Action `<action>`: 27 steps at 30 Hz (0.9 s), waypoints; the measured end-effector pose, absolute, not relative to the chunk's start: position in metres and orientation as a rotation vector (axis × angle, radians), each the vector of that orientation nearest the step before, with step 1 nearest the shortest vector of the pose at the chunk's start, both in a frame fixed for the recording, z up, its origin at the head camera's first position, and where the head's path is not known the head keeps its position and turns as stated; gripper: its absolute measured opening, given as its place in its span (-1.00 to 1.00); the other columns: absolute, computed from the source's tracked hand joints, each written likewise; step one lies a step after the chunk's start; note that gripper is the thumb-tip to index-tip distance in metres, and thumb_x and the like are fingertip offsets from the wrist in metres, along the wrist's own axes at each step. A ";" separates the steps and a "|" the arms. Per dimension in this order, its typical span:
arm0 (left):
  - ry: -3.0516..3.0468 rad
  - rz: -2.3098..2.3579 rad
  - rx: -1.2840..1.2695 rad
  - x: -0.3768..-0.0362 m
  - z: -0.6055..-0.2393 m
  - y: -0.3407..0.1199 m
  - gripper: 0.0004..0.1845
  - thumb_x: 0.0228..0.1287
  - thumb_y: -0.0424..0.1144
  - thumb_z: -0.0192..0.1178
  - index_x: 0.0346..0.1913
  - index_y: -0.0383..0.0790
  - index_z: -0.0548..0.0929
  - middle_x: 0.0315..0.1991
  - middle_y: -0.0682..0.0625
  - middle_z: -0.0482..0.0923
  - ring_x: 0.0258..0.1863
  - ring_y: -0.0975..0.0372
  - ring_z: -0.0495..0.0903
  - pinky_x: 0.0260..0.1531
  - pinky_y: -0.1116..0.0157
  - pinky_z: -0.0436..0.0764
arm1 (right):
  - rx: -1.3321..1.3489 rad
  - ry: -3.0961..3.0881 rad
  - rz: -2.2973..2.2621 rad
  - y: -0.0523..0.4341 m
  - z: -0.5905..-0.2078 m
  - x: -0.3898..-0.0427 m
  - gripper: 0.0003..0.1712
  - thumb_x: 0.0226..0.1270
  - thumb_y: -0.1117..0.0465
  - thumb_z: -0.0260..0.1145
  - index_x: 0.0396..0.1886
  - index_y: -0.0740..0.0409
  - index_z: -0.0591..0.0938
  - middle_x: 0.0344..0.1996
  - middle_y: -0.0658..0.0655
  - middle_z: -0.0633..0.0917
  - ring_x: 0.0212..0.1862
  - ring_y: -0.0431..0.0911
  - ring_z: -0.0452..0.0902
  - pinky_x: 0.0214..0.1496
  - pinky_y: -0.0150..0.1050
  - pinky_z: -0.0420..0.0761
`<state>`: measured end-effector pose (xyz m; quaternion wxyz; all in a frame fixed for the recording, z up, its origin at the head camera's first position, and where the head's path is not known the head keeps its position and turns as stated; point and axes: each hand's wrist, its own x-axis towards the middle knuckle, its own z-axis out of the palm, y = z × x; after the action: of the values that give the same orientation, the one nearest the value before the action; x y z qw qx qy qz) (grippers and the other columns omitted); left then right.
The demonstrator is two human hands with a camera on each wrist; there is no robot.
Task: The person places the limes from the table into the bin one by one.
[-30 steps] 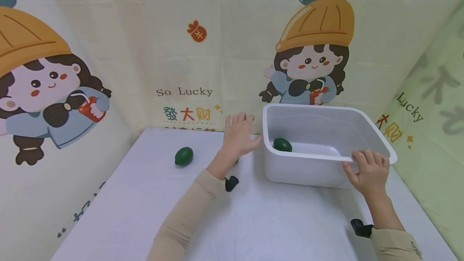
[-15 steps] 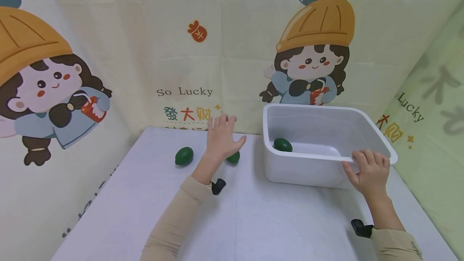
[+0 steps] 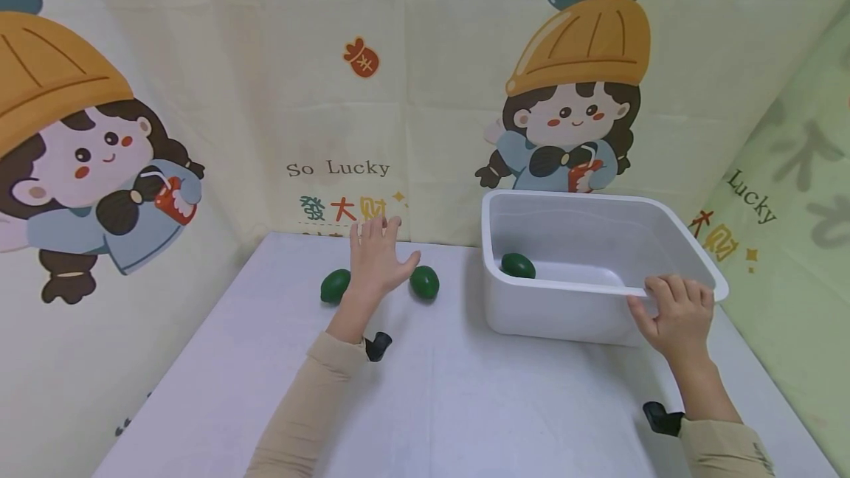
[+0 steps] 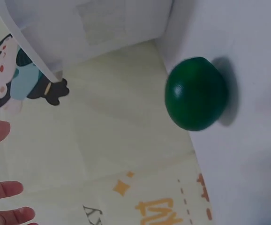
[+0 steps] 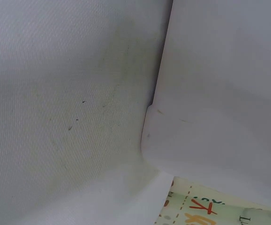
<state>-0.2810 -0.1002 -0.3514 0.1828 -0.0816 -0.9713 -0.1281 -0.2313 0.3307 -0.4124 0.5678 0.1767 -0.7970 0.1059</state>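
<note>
Limes sit either side of the left hand point(image 3: 376, 260): one lime point(image 3: 424, 282) just right of it by the thumb, another lime point(image 3: 335, 285) just left of the wrist, partly hidden by the forearm. Left hand's spread wide, fingers straight, palm down, holding nothing; it hovers above the white bench point(image 3: 425, 389) btwn the two fruits, near the back edge, and whether it touches either one can't be told from the head view. Left wrist cam shows fingertips point(image 4: 4, 190) at the frame edge, apart from the right-hand lime point(image 4: 196, 93), which rests on the bench w/ a shadow beside it. Beige sleeve point(image 3: 312, 404) covers the left forearm, black wrist mount point(image 3: 380, 345) just under it. Right hand point(image 3: 674, 316) grips the near rim of the white tub point(image 3: 598, 201) at its front right corner, fingers curled over the edge. Third lime point(image 3: 517, 265) lies inside the tub, near the left wall at the bottom. Tub stands on the bench's right half, well apart from the left hand. Right wrist cam gives only white tub wall and bench up close. Behind everything hangs a cream cartoon backdrop point(image 3: 345, 80) w/ "So Lucky" lettering.
</note>
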 end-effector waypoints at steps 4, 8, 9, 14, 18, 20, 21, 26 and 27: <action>-2.741 -0.363 -0.191 -0.283 -0.358 -0.112 -0.32 0.09 0.16 0.08 0.22 -0.14 0.30 0.10 -0.15 0.24 0.16 0.01 0.15 0.26 -0.06 -0.12 | 0.416 -1.867 0.256 0.330 -0.412 -0.232 -0.28 0.24 -0.32 -0.10 -0.43 0.32 0.44 -0.49 0.32 0.44 -0.40 0.23 0.23 -0.33 0.11 0.09; -2.735 -0.369 -0.154 -0.284 -0.363 -0.122 -0.30 0.09 0.15 0.09 0.23 -0.16 0.28 0.12 -0.17 0.23 0.17 -0.01 0.15 0.26 -0.07 -0.11 | 0.419 -1.857 0.260 0.329 -0.412 -0.232 -0.28 0.24 -0.32 -0.10 -0.44 0.32 0.44 -0.50 0.32 0.44 -0.41 0.22 0.22 -0.33 0.11 0.08; -2.732 -0.374 -0.144 -0.283 -0.363 -0.125 -0.30 0.09 0.15 0.09 0.23 -0.17 0.28 0.13 -0.18 0.23 0.17 -0.02 0.15 0.25 -0.08 -0.11 | 0.420 -1.856 0.260 0.329 -0.412 -0.232 -0.28 0.24 -0.32 -0.10 -0.44 0.32 0.44 -0.50 0.32 0.44 -0.42 0.22 0.22 -0.33 0.11 0.08; -2.725 -0.392 -0.100 -0.283 -0.369 -0.137 -0.30 0.08 0.14 0.11 0.22 -0.18 0.28 0.11 -0.20 0.22 0.15 -0.03 0.16 0.25 -0.07 -0.13 | 0.419 -1.861 0.257 0.330 -0.412 -0.232 -0.28 0.24 -0.32 -0.09 -0.43 0.32 0.44 -0.49 0.32 0.45 -0.41 0.23 0.23 -0.33 0.11 0.09; -2.711 -0.410 -0.074 -0.284 -0.374 -0.145 -0.30 0.06 0.11 0.12 0.21 -0.20 0.28 0.10 -0.21 0.22 0.13 -0.04 0.17 0.24 -0.09 -0.12 | 0.413 -1.872 0.249 0.331 -0.413 -0.232 -0.28 0.24 -0.32 -0.10 -0.43 0.32 0.45 -0.48 0.32 0.45 -0.40 0.23 0.24 -0.33 0.11 0.10; -2.709 -0.415 -0.055 -0.283 -0.378 -0.149 -0.31 0.06 0.10 0.13 0.21 -0.21 0.29 0.10 -0.22 0.23 0.13 -0.05 0.17 0.24 -0.10 -0.12 | 0.412 -1.872 0.246 0.331 -0.414 -0.232 -0.28 0.24 -0.31 -0.10 -0.43 0.33 0.45 -0.48 0.32 0.46 -0.40 0.23 0.24 -0.34 0.11 0.11; -2.709 -0.410 -0.045 -0.283 -0.380 -0.151 -0.31 0.06 0.11 0.13 0.21 -0.21 0.29 0.09 -0.22 0.23 0.13 -0.05 0.17 0.24 -0.10 -0.11 | 0.412 -1.872 0.246 0.331 -0.414 -0.232 -0.29 0.24 -0.31 -0.10 -0.43 0.33 0.45 -0.48 0.32 0.46 -0.40 0.23 0.24 -0.34 0.11 0.11; -2.711 -0.423 -0.001 -0.284 -0.389 -0.163 -0.32 0.06 0.10 0.14 0.18 -0.22 0.30 0.07 -0.21 0.23 0.11 -0.06 0.17 0.23 -0.11 -0.10 | 0.415 -1.860 0.251 0.331 -0.413 -0.233 -0.29 0.24 -0.31 -0.09 -0.43 0.33 0.45 -0.49 0.32 0.45 -0.41 0.23 0.24 -0.34 0.11 0.11; -2.712 -0.428 0.008 -0.284 -0.391 -0.166 -0.31 0.05 0.10 0.14 0.19 -0.22 0.29 0.06 -0.21 0.23 0.11 -0.07 0.18 0.23 -0.11 -0.10 | 0.416 -1.858 0.253 0.331 -0.413 -0.233 -0.29 0.23 -0.31 -0.09 -0.44 0.33 0.45 -0.49 0.32 0.45 -0.41 0.23 0.24 -0.34 0.11 0.11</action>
<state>-0.2842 -0.1661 -0.3908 0.1965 0.0029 -0.9685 -0.1529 -0.2332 0.3306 -0.4135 0.5731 0.1773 -0.7927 0.1079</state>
